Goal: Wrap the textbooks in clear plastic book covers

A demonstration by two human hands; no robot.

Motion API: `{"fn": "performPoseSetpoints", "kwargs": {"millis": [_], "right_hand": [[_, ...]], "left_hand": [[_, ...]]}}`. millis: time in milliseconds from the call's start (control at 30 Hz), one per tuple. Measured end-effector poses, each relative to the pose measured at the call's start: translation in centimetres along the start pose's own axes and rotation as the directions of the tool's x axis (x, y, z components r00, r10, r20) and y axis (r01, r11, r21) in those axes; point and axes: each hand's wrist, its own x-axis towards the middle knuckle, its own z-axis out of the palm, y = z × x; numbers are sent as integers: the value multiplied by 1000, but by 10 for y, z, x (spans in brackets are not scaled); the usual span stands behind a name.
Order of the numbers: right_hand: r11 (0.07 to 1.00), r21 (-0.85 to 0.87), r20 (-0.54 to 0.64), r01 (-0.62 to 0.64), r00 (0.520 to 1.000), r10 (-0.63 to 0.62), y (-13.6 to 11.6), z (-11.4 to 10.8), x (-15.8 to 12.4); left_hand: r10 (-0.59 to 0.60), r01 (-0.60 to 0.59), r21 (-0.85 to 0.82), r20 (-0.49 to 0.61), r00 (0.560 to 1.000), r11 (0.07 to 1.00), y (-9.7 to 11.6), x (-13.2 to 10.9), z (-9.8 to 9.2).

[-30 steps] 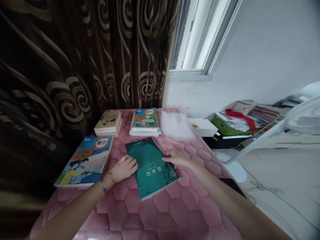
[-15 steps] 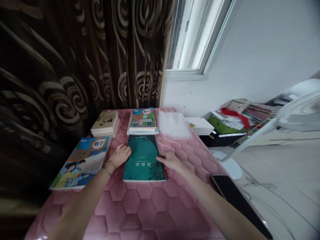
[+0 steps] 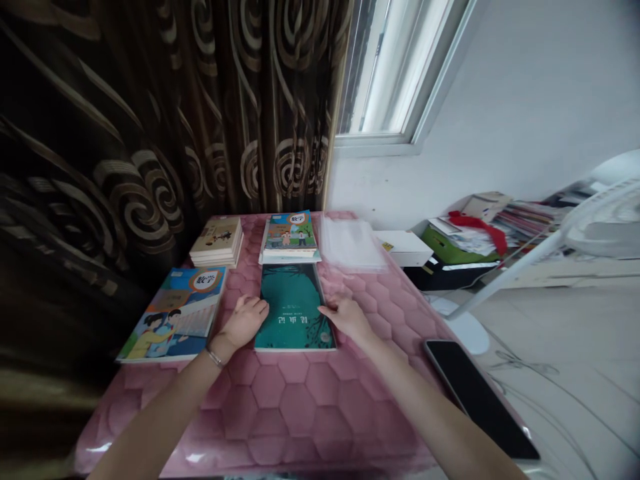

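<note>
A teal paperback book [image 3: 293, 293] with dark branches on its cover lies flat, its title upside down to me. My left hand [image 3: 247, 319] rests at its left edge, fingers curled onto the cover's rim. At the opposite edge, my right hand [image 3: 349, 320] has its thumb on the cover and the other fingers bent by the side, partly hidden. Just beyond the teal book is a stack topped by a maths textbook [image 3: 289, 233]. Left of my left hand lies a larger blue maths textbook [image 3: 175, 313].
A pink hexagon-patterned tabletop [image 3: 300, 413] carries a pile of beige books [image 3: 216, 241], clear plastic sheets [image 3: 353, 245] and a black phone-like device [image 3: 480, 400] at the right edge. Beyond stand a white box [image 3: 405, 247], a white fan [image 3: 520, 247] and floor cables.
The view has shifted a little, so the scene sits slightly higher and further right. Both hands stay at the teal book's sides, with little other visible change.
</note>
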Motion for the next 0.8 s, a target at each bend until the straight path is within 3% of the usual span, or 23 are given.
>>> {"fn": "performPoseSetpoints", "kwargs": {"millis": [100, 267, 367, 500, 633, 800], "right_hand": [[988, -50, -165, 146, 974, -153, 3, 5, -17], [893, -96, -266, 439, 853, -448, 0, 22, -62], [847, -120, -223, 517, 818, -531, -16, 35, -84], [794, -216, -124, 568, 791, -599, -41, 49, -92], [710, -349, -58, 611, 742, -667, -51, 57, -83], [641, -405, -39, 652, 688, -724, -41, 56, -78]], "left_hand": [[-8, 4, -145, -30, 1000, 989, 13, -23, -7], [-84, 41, -363, -105, 991, 931, 40, -48, -21], [-104, 45, -405, -124, 987, 913, 64, -43, -28], [-108, 58, -320, -139, 984, 946, 87, -27, -23], [-52, 11, -249, -162, 985, 969, 88, -20, -13], [11, -47, -210, -170, 985, 977, 80, -22, -13]]}}
